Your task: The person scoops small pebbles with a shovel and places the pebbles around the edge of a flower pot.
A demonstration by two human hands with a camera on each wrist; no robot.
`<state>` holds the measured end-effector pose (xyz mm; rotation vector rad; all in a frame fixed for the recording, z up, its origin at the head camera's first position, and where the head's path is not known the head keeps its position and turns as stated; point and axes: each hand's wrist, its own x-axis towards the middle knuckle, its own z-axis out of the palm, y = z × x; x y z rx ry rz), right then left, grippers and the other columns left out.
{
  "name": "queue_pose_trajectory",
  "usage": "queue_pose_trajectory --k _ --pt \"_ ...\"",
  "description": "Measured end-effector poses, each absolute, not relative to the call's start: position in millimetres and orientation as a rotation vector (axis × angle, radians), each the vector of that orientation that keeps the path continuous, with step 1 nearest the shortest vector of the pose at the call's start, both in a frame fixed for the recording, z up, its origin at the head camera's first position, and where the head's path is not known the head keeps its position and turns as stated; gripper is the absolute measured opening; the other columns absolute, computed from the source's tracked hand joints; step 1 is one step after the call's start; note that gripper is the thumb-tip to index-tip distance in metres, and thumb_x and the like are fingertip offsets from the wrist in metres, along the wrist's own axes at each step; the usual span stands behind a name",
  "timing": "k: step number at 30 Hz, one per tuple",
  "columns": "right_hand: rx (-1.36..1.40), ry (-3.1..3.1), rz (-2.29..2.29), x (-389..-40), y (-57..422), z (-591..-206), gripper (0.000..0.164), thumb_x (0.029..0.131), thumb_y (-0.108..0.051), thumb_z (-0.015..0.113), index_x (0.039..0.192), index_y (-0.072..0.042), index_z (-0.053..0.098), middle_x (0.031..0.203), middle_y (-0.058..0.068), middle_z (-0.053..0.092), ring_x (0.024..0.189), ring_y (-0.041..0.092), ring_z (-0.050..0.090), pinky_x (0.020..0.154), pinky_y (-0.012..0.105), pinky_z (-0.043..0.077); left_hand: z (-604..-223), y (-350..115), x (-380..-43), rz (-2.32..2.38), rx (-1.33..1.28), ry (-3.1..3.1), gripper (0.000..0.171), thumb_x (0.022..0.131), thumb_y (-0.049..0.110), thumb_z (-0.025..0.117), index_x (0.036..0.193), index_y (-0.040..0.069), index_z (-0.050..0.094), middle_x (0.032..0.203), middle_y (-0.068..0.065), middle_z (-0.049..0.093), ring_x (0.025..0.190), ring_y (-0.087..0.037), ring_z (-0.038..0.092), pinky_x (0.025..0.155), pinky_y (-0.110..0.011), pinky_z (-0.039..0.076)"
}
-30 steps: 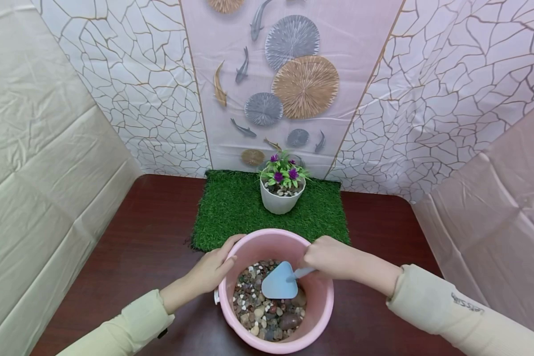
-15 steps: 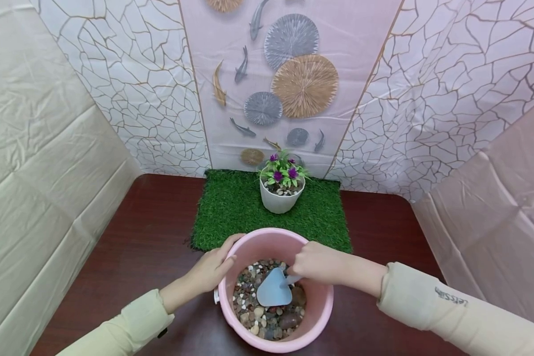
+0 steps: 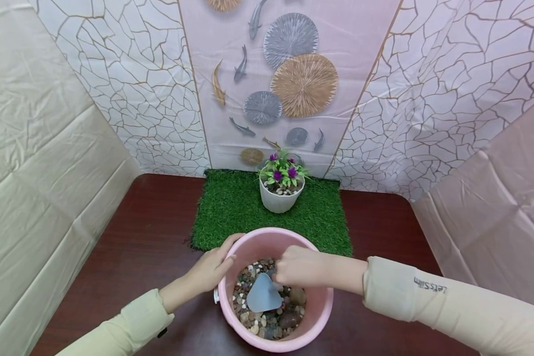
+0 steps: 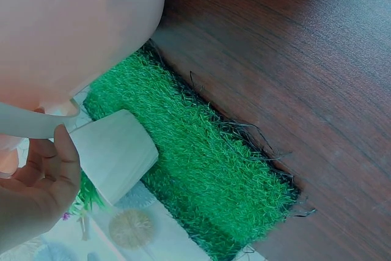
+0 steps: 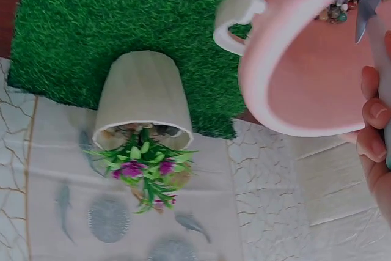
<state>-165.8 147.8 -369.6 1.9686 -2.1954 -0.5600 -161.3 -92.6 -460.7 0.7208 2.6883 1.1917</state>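
A pink bucket (image 3: 267, 243) holds a layer of mixed pebbles (image 3: 255, 328) and larger stones. My left hand (image 3: 211, 267) grips the bucket's left rim, thumb on the inner side. In the left wrist view, its fingers curl beside the white bucket handle (image 4: 36, 120). Inside the bucket, my right hand (image 3: 298, 267) grips a light blue trowel (image 3: 263, 295) by its handle. The triangular blade lies low against the pebbles; whether its tip is buried is unclear. The right wrist view catches the blade (image 5: 368, 5) edge-on, with the fingers wrapped around the handle.
Behind the bucket lies a green artificial grass mat (image 3: 222, 212). On it stands a white pot (image 3: 279, 200) with purple flowers (image 3: 278, 175) and small stones. A dark reddish wooden table (image 3: 151, 217) bears everything, with patterned cloth (image 3: 160, 99) hanging around it.
My right hand has moved left and slightly down into the bucket, carrying the trowel blade toward the lower left over the pebbles. My left hand stays on the rim.
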Motion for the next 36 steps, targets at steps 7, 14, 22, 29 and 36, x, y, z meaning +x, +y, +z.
queue_pose_trajectory --k 7,14,22,29,36 --pt "1.979 -2.123 -0.589 -166 139 -368 0.032 0.078 -0.022 0.067 0.050 -0.029 0.052 0.055 -0.016 0.058 0.046 0.006 0.024 0.043 0.020 0.025 -460 -93 -161 1.167 0.729 2.708 0.048 0.097 0.015 0.042 0.144 0.018 0.031 0.121 -0.022 0.060 0.089 -0.028 0.068 0.065 -0.027 0.053" --pt "1.989 -2.161 -0.578 -169 137 -367 0.032 0.076 -0.025 0.068 0.049 -0.029 0.052 0.056 -0.016 0.059 0.047 0.006 0.024 0.043 0.020 0.025 -460 -91 -162 1.189 0.731 2.699 0.048 0.096 0.014 0.042 0.143 0.017 0.032 0.119 -0.022 0.061 0.086 -0.027 0.068 0.064 -0.027 0.053" --pt "1.995 -2.231 -0.569 -167 136 -376 0.035 0.076 -0.028 0.070 0.048 -0.029 0.048 0.057 -0.017 0.059 0.048 0.007 0.023 0.045 0.020 0.020 -459 -92 -159 1.201 0.685 2.660 0.049 0.097 0.013 0.042 0.144 0.018 0.031 0.122 -0.024 0.059 0.080 -0.026 0.069 0.057 -0.023 0.050" --pt "1.989 -2.206 -0.611 -167 134 -389 0.024 0.081 -0.022 0.065 0.058 -0.028 0.060 0.060 -0.016 0.061 0.046 0.003 0.037 0.045 0.018 0.033 -461 -91 -158 1.205 0.706 2.659 0.048 0.097 0.014 0.042 0.144 0.018 0.030 0.119 -0.024 0.060 0.074 -0.021 0.068 0.056 -0.022 0.049" --pt "2.073 -2.332 -0.480 -184 147 -397 0.003 0.083 -0.028 0.068 0.081 -0.025 0.070 0.069 -0.011 0.066 0.054 0.004 0.056 0.048 0.017 0.038 -460 -91 -159 1.223 0.636 2.629 0.049 0.098 0.015 0.041 0.145 0.022 0.029 0.122 -0.025 0.058 0.067 -0.013 0.066 0.050 -0.021 0.048"
